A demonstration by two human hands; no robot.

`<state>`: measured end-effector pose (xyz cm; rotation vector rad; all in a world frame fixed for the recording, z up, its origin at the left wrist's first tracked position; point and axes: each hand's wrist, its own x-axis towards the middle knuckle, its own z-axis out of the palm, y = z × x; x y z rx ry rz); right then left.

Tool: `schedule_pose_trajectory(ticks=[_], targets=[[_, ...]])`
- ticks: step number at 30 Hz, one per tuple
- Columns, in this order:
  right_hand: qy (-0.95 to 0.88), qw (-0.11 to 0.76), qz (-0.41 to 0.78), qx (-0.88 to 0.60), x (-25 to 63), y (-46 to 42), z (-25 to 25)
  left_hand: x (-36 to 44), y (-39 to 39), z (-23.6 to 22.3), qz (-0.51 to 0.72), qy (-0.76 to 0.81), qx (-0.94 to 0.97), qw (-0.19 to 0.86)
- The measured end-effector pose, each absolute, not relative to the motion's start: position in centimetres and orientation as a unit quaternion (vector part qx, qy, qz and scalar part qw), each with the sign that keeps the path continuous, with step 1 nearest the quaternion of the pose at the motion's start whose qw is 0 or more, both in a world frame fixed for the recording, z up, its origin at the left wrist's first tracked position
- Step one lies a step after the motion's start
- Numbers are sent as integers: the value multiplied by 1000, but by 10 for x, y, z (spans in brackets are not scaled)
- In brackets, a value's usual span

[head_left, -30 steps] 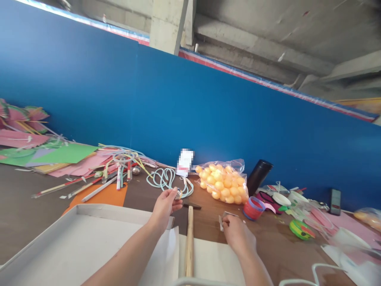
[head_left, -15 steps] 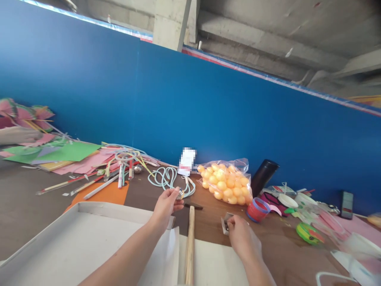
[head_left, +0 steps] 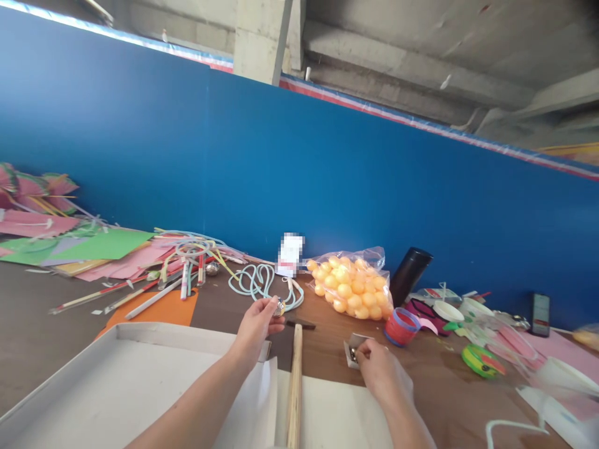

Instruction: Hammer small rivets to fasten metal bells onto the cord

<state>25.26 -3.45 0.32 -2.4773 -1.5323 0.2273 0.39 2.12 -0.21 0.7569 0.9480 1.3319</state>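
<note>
Between its thumb and fingers my left hand (head_left: 255,324) pinches a shiny silver ball (head_left: 279,306). My right hand (head_left: 381,368) is at a small white cardboard box (head_left: 354,343), its fingertips pressed together over small shiny metal pieces inside. Whether a piece is between those fingertips is hidden. A hammer (head_left: 294,386) with a wooden handle lies between my hands, its dark head pointing away from me. Beyond my left hand is a coiled light-blue jump rope (head_left: 255,280). A second silver ball (head_left: 212,268) rests farther left.
A large white tray (head_left: 159,386) stands under my left forearm. A clear bag of orange balls (head_left: 353,287) sits at the back, beside a black bottle (head_left: 412,274) and a red-and-blue cup (head_left: 401,327). Coloured paper (head_left: 112,243) and sticks lie left. A blue wall (head_left: 327,168) rises behind.
The view has shifted slightly. The other person's hand at the far left has gone out of view. Both my hands stay in about the same place, my left still with the silver ball.
</note>
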Motion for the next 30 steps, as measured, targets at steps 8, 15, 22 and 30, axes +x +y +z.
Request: schedule_pose_trajectory(ticks=[8,15,22,30], targets=[[-517,108,93,-844,256,-33,2,4,18,-4,578,414,329,622],[-527,118,78,-838,257,-31,-3,5,22,-6,581,411,330,620],[-515,126,77,-844,255,-33,1,5,24,-10,581,409,331,622],[-498,166,75,-848,251,-40,11,4,22,-6,585,405,324,623]])
